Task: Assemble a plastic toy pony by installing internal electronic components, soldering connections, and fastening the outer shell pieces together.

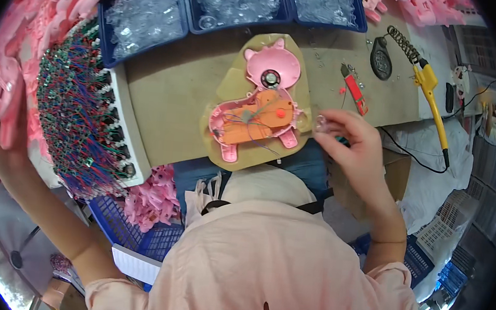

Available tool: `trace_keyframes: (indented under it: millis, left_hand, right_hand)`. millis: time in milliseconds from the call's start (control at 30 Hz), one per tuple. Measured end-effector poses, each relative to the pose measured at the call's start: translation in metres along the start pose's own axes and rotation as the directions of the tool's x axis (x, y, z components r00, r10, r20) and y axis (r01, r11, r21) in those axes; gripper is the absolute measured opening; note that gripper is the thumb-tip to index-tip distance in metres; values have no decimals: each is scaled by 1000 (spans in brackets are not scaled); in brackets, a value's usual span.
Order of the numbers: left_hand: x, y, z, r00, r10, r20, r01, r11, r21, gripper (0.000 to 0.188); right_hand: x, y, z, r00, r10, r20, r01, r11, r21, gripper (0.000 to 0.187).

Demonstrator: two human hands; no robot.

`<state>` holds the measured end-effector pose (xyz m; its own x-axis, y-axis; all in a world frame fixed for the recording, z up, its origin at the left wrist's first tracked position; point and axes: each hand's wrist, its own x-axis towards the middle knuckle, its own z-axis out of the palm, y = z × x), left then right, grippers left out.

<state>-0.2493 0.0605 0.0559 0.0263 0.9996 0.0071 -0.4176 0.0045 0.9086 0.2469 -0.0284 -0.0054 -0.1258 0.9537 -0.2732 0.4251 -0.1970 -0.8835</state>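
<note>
At the far left, my left hand (pixel 3 133) is closed on a pink plastic toy shell (pixel 9 90), which hides most of its fingers. My right hand (pixel 352 142), right of centre, pinches a small clear plastic part (pixel 321 123) between thumb and fingertips. Between my hands, a pink pig-shaped toy shell (pixel 275 64) lies with its hollow side up on a tan fixture board (pixel 234 89). Inside its body sits an orange plastic housing (pixel 255 120) with thin wires across it. A round black part (pixel 270 78) is set in the head.
Blue bins (pixel 234 3) of clear plastic parts line the back. Wired circuit boards (pixel 84 105) fill a white box at left, beside heaped pink shells (pixel 42 13). Right are a red-handled cutter (pixel 355 90), a black oval object (pixel 381 59) and a yellow soldering iron (pixel 432 91) with its cord.
</note>
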Motion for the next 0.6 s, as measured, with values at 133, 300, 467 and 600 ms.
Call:
trace_keyframes:
  millis: [133, 300, 467, 600]
  left_hand:
    - [-77, -81, 115, 864, -36, -503, -5, 997, -81, 58]
    - [-107, -143, 166, 898, -228, -378, 114, 947, -299, 50]
    - [-100, -146, 176, 938, -251, -239, 168, 933, -319, 53]
    - [-98, -141, 176, 924, -228, -307, 166, 962, -216, 47]
  right_hand:
    - [0, 7, 15, 951, -309, 9, 289, 879, -380, 26]
    - [2, 11, 20, 868, -489, 83, 411, 614, -674, 27]
    - [7, 16, 13, 940, -339, 29, 318, 845, -430, 26]
    - [7, 26, 17, 889, -457, 38, 411, 755, -511, 27]
